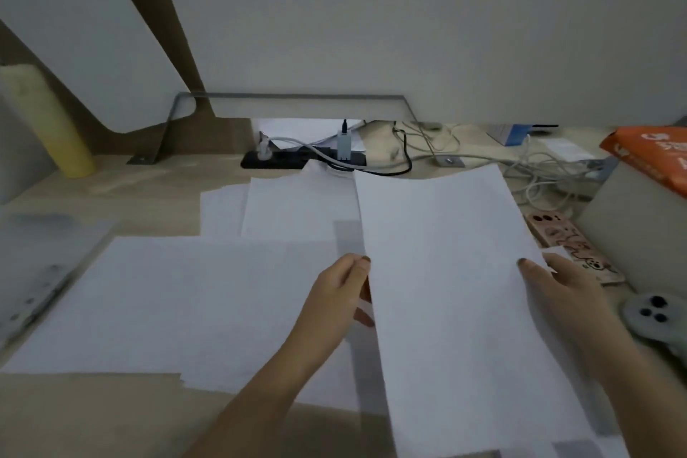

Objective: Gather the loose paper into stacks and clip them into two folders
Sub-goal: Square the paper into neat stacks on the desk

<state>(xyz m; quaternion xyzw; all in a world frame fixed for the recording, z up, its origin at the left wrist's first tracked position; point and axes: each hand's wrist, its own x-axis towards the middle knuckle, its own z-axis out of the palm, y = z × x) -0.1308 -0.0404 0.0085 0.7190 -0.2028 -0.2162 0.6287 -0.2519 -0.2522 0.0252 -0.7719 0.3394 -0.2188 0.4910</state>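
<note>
held sheet [446, 271], maybe several: long axis runs away | left hand [334, 294], right hand [561, 286] pinch its side edges | loose sheets [167, 301] left of it, nearer left hand

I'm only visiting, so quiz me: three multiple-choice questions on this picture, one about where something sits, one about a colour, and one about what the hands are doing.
1. Where is the power strip?
A. at the back of the desk, beyond the papers
B. under the left hand
C. in the person's lap

2. What colour is the roll at far left?
A. red
B. yellow
C. black

3. How is the raised sheet held?
A. it lies flat, untouched
B. by one hand only
C. by both hands, one at each side edge

Answers:
1 A, as the strip lies by the wall, behind the spread papers.
2 B, as the roll is pale yellow.
3 C, as the left hand and right hand each pinch a side.
</note>
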